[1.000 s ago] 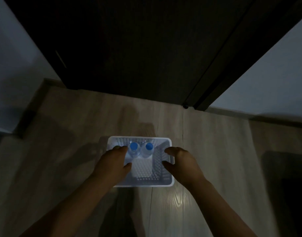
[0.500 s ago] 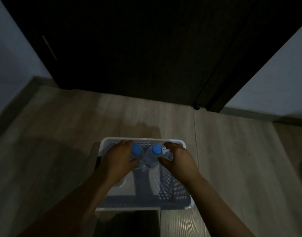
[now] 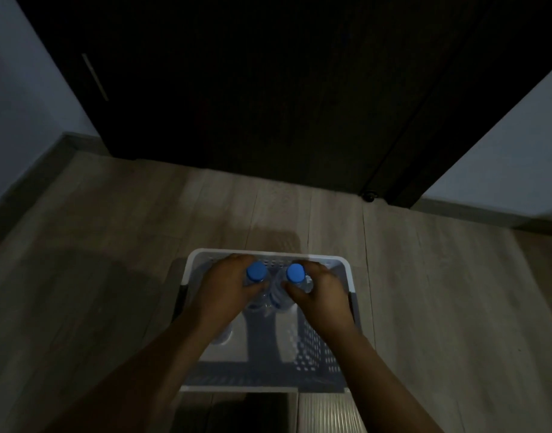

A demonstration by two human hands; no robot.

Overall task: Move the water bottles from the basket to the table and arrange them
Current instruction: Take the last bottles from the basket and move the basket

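Water bottles (image 3: pixel 256 272) stand in the basket (image 3: pixel 349 273) (both blue-capped), left hand (image 3: pixel 227 289) and right hand (image 3: pixel 320 296) each gripping one; pick-up step, next likely a straight lift.

We are finding no words, numbers or brand marks that can be read. The dim light is leaving the water bottles (image 3: pixel 295 273) and the basket (image 3: pixel 346 264) too dark for print.
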